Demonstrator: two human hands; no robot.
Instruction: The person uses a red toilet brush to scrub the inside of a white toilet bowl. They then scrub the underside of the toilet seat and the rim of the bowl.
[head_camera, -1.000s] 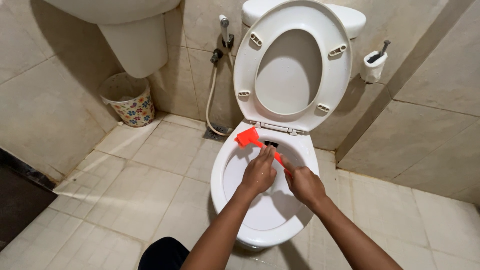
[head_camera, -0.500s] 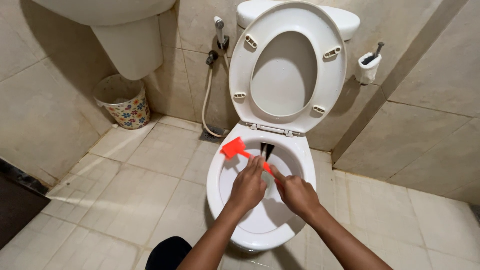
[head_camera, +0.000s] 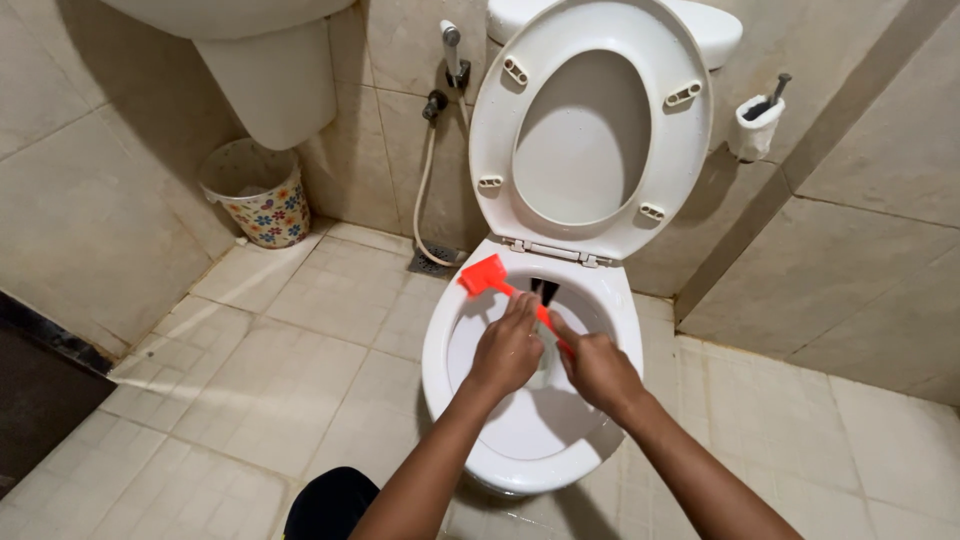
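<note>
left hand (head_camera: 507, 352) and right hand (head_camera: 597, 368) both gripping an orange-red toilet brush (head_camera: 487, 277), over the white toilet bowl (head_camera: 440, 350), seat lid (head_camera: 600, 215) upright

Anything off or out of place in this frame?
Nothing stands out. Both hands, left and right, grip the red brush over the toilet bowl; the lid is up. The bin and brush holder stand upright, and the floor shows no spill.

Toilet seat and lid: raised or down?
Raised. The seat stands upright against the tank, its underside bumpers facing out, leaving the bowl rim bare while both hands hold the red brush.
</note>
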